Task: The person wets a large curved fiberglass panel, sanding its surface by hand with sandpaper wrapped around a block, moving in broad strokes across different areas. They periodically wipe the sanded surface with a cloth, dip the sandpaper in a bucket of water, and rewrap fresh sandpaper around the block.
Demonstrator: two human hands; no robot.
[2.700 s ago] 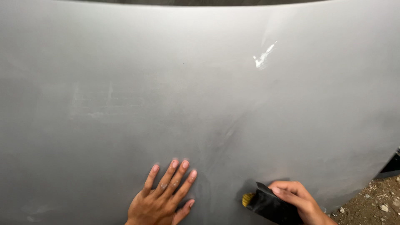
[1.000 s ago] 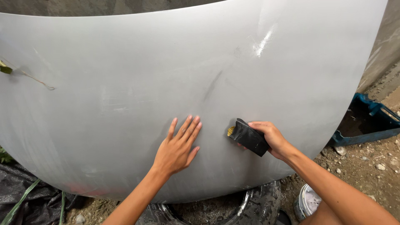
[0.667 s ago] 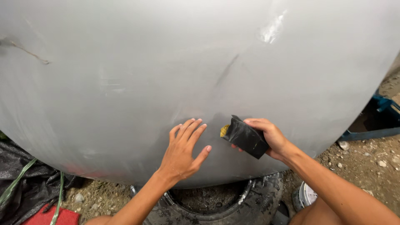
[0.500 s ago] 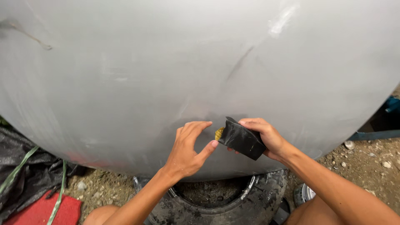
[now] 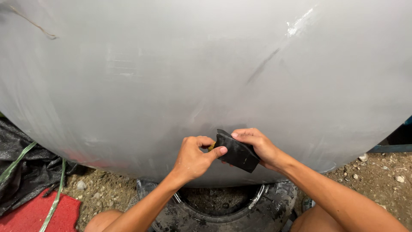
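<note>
Head view is looking down over two bare forearms reaching forward. Nearest, under the arms, a worn black tyre (image 5: pixel 223 210) is lying flat on gravelly dirt, its tread ribbed and its hollow filled with soil. Off to the left, a red mat (image 5: pixel 40 215) is sitting beside crumpled black plastic sheeting (image 5: pixel 23 167), with pale green straps (image 5: pixel 53 197) trailing across both.

Just above the tyre, the left hand (image 5: pixel 193 157) and the right hand (image 5: pixel 257 146) are meeting on a black sanding sheet (image 5: pixel 236 151). It is a flat, matte, roughly rectangular piece, folded or wrapped, with its long axis slanting from upper left to lower right and its upper corner pointing toward the panel. The right fingers are curling over its top edge and gripping it; the left thumb is pressing on its left edge while the other left fingers are curled shut. A small yellowish bit (image 5: pixel 211 147) is peeking out between the hands, possibly a backing block, though it is too hidden to tell.

Beyond the hands, a large grey car panel (image 5: pixel 171 77) is filling the frame, curved, dull and scuffed, with a dark diagonal scratch (image 5: pixel 262 65) and a whitish chipped patch (image 5: pixel 298 23) toward the upper right.
</note>
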